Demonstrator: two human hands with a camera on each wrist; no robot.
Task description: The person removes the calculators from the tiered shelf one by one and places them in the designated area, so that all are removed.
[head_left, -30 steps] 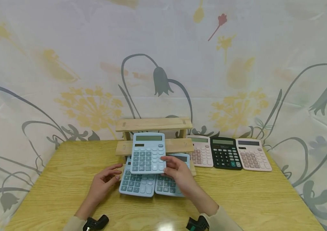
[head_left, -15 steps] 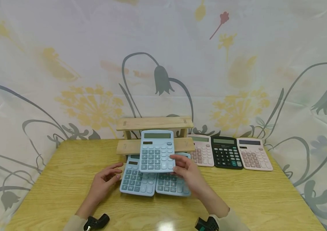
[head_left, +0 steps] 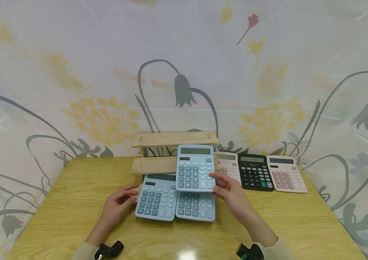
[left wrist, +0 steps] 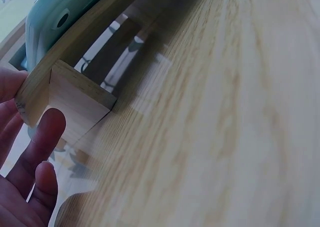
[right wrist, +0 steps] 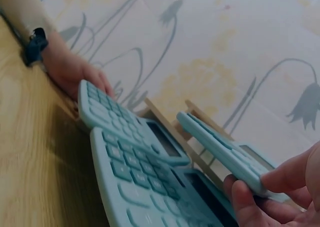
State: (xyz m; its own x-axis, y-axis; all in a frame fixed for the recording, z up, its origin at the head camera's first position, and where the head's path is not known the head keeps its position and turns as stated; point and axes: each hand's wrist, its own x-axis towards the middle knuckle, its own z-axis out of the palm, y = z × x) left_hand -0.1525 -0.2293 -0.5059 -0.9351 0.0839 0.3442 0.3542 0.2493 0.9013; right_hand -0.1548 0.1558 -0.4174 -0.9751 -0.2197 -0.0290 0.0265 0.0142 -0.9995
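Note:
My right hand [head_left: 231, 193] pinches a light blue calculator [head_left: 195, 168] by its lower right edge, thumb on one face and fingers on the other. This calculator hangs above the lower tiers of a stepped wooden rack [head_left: 156, 165], covering part of the right-hand calculator below. Two more blue calculators, the left one [head_left: 156, 198] and the right one [head_left: 195, 207], lean side by side on the bottom tier. My left hand [head_left: 115, 206] stays at the rack's left end; in the left wrist view its fingers [left wrist: 47, 132] are loosely bent beside the bottom board's end [left wrist: 35, 99], one fingertip seeming to touch it.
Right of the rack, a pink calculator [head_left: 229, 168], a black calculator [head_left: 255, 172] and another pink calculator [head_left: 287, 174] lie in a row on the wooden table [head_left: 301, 224]. A patterned cloth [head_left: 106, 72] hangs behind the table. The rack's top board [head_left: 175, 138] bears nothing.
My right hand has carried the held calculator rightward, from over the left calculator to over the right one, uncovering the left one. My left hand has stayed in place.

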